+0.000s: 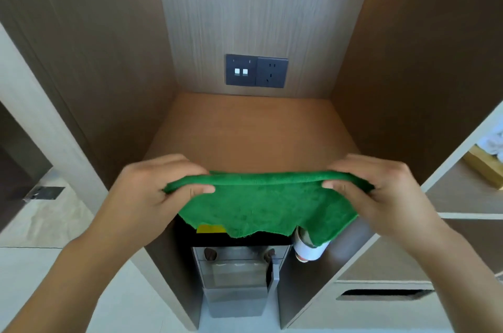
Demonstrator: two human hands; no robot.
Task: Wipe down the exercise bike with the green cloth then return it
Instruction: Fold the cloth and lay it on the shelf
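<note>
Head view: both hands (152,191) (381,193) pinch green cloth (261,202) above shelf (250,128).

I cannot read any text, brand, number or sign in my view. The dark wall plate (256,71), well beyond my fingertips, carries two small white squares on its left half and socket slots on its right half, but no letters or figures show on it. Under the green cloth (261,204), below the fingers of my left hand (152,191), a yellow patch (211,229) looks like a label, yet I can make out no print on it. The white cup (309,249), below the fingers of my right hand (381,191), has a reddish band at its bottom; if there is writing, it is too blurred to tell.
</note>
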